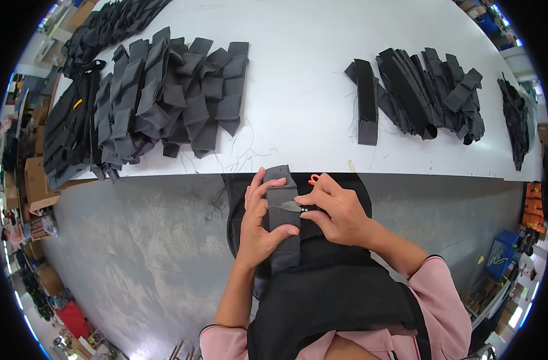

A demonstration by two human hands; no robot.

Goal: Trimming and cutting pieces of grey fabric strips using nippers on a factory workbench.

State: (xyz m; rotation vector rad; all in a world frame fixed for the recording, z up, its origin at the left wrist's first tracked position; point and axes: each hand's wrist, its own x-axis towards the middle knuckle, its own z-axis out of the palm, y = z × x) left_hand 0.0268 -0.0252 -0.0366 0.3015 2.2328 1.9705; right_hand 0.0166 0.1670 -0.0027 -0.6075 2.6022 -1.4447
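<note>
A dark grey fabric strip (284,255) lies upright in front of my body, just below the table's near edge. My left hand (257,225) holds it from the left, the thumb on its lower part and the fingers over its upper part. Small thread snips (290,206) with pointed metal blades are in my right hand (341,215), pinched between thumb and fingers. Their blades lie across the middle of the strip, pointing left. An orange-red loop (313,179) shows above my right fingers. Whether the blades are on a thread is too fine to tell.
The white table (304,96) bears a large heap of folded grey strips (190,90) at left and a smaller bundle (409,93) at right. One strip (366,102) lies beside that bundle. Loose threads (244,150) lie near the edge. A blue crate (503,253) stands at far right.
</note>
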